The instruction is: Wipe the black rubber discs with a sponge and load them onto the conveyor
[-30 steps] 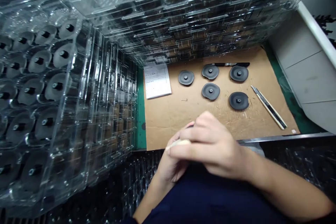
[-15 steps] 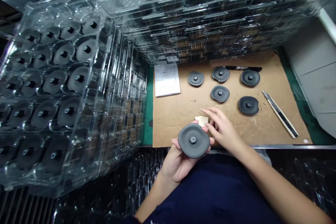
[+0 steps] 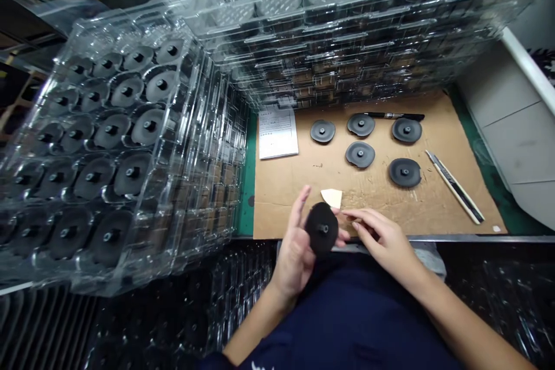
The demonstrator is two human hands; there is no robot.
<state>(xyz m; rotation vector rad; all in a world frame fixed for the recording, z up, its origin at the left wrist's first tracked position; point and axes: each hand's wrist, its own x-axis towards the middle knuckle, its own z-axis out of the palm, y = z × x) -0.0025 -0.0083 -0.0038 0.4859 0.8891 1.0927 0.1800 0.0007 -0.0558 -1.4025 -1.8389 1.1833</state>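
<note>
My left hand [image 3: 297, 251] holds a round black disc [image 3: 319, 237] with a hex nut at its centre, the disc tilted and its nut side showing. Its thumb is raised clear of the rim, while other fingertips show at the disc's right side. Close by on the right is my right hand [image 3: 381, 240], index finger stretched out and thumb apart, nothing visible between them. Its fingertips reach the left hand's fingers; whether they touch the disc I cannot tell. A small cream-coloured piece [image 3: 332, 197] lies on the cardboard [image 3: 281, 196] just beyond the held disc.
Several similar discs [image 3: 360, 154] lie on the cardboard. A black pen [image 3: 396, 116], a utility knife [image 3: 455, 188] and a printed paper [image 3: 278, 134] are there too. Stacked clear trays [image 3: 195, 144] holding discs stand left, with another tray stack [image 3: 338, 40] behind.
The disc has turned from facing up to a steeper tilt in my left hand, whose thumb has lifted off. My right hand has drawn slightly right and toward me, away from the cream-coloured piece.
</note>
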